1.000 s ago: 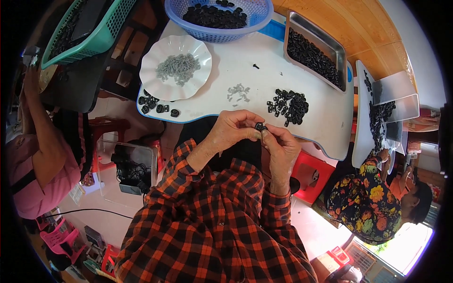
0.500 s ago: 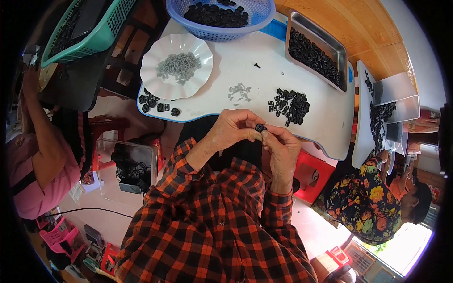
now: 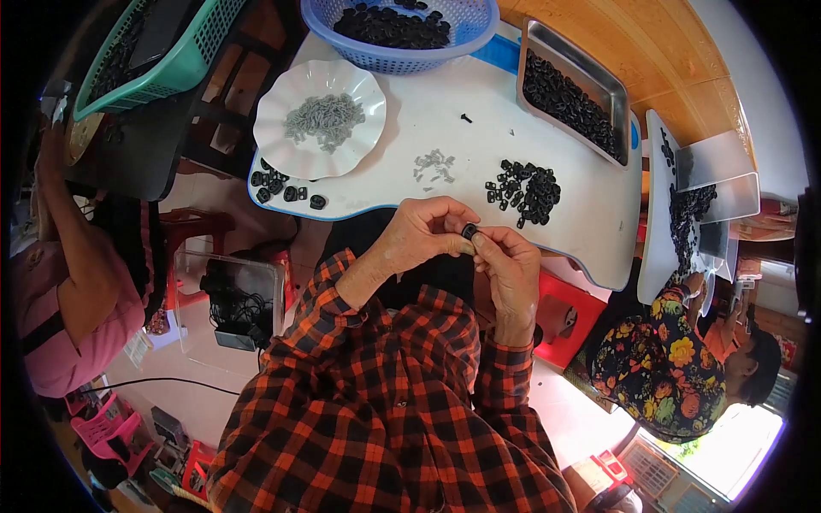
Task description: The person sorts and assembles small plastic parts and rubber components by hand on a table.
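Note:
Just off the table's near edge, both my hands meet at a small black plastic part [image 3: 469, 231], round with an opening. My left hand [image 3: 417, 232] pinches it between thumb and fingers. From the other side, my right hand [image 3: 513, 272] grips it with the thumb on top; some fingertips are hidden. On the white table [image 3: 402, 120], a heap of similar black parts [image 3: 532, 192] lies beyond my right hand. A few small grey pieces [image 3: 434, 164] are scattered straight ahead. Several black parts [image 3: 291, 194] sit at the table's left corner.
A white scalloped plate [image 3: 272, 128] holds a mound of grey pieces. Behind stand a blue basket [image 3: 402, 61] and a metal tray [image 3: 532, 101], both with black parts. A green basket [image 3: 180, 79] is far left. Co-workers sit at left and right, one in a flowered top [image 3: 663, 368].
The black part has turned slightly between my fingers, its opening showing more now. My right hand has shifted a little to the left; the left hand stays nearly still.

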Tool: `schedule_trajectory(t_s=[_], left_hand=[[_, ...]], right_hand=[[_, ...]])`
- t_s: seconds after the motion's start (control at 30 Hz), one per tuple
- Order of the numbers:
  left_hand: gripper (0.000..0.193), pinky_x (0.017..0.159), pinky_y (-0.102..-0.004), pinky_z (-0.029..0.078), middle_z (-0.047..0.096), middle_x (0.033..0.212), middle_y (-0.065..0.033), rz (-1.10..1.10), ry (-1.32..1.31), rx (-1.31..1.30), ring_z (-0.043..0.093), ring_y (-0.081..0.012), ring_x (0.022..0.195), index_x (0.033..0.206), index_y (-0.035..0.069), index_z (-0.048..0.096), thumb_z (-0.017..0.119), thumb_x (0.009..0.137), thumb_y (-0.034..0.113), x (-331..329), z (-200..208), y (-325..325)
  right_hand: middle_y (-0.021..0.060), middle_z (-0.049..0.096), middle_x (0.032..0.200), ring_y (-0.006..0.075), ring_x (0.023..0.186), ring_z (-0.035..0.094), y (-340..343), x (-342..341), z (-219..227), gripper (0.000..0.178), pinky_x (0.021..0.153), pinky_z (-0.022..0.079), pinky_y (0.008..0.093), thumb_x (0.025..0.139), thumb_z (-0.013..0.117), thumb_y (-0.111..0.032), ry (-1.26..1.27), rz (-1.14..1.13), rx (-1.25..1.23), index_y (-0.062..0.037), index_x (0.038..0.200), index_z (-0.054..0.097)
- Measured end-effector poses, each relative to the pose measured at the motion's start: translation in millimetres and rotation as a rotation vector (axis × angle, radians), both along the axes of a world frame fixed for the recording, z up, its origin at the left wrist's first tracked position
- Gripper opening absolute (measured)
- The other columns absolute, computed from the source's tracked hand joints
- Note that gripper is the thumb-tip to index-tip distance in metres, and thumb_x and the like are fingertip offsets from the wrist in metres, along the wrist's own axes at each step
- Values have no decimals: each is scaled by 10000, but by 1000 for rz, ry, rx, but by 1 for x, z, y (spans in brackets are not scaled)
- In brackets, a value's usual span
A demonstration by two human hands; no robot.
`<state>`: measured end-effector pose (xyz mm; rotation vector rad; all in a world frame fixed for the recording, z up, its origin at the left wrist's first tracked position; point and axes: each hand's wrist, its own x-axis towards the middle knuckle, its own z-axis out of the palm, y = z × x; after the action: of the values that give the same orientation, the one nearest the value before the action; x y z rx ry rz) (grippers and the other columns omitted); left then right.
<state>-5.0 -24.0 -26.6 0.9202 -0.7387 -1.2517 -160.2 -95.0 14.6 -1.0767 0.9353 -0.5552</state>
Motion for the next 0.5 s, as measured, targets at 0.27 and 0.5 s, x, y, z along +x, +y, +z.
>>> schedule_trajectory(t_s=[0.27, 0.5], left_hand=[[230, 598, -193, 527, 590, 769, 3, -23, 7, 11, 575, -53, 679, 990, -35, 637, 718, 776, -9, 4, 0, 1], [209, 614, -217, 541, 651, 801, -52, -38, -48, -9, 628, -94, 702, 978, -38, 644, 703, 778, -35, 11, 1, 2]], right_hand=[[29, 622, 747, 58, 615, 519, -2, 2, 6, 154, 557, 402, 183, 842, 663, -126, 126, 104, -40, 17, 896, 642], [24, 621, 744, 58, 613, 513, 0, 4, 8, 141, 558, 399, 185, 841, 663, -127, 104, 108, -36, 8, 875, 640]])
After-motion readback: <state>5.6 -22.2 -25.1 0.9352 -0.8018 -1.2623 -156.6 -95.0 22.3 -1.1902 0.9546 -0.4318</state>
